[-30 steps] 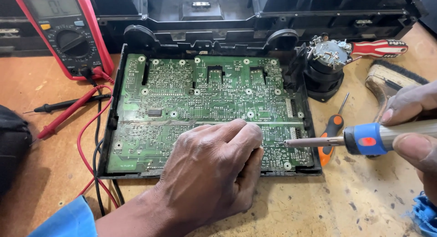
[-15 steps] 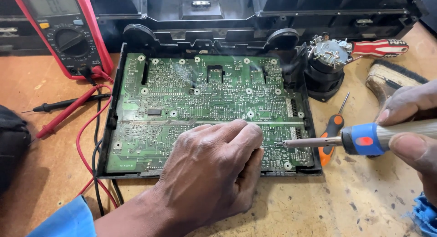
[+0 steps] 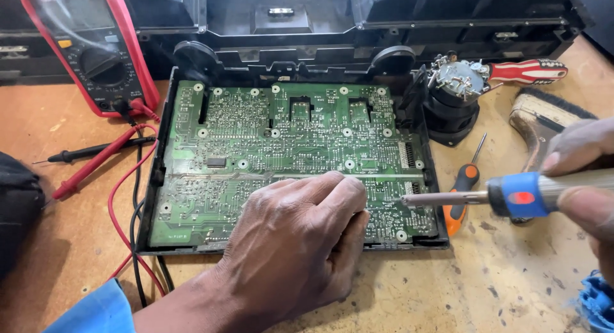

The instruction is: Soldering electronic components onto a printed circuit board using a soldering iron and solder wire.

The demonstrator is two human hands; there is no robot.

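My left hand (image 3: 291,243) lies palm-down on the green circuit board (image 3: 281,147), fingers curled loosely over its lower edge at six o'clock, its grip slack and grasping nothing. My right hand (image 3: 585,179) comes in from three o'clock with its grip clenched around a soldering iron (image 3: 505,195) with a blue collar, the metal tip touching the board just beside my left fingertips. The board sits in a black tray on the wooden table (image 3: 511,282). A red meter (image 3: 89,48) stands at ten o'clock, its red and black leads (image 3: 96,155) trailing down the table. An orange-handled screwdriver (image 3: 462,192) lies just under the iron.
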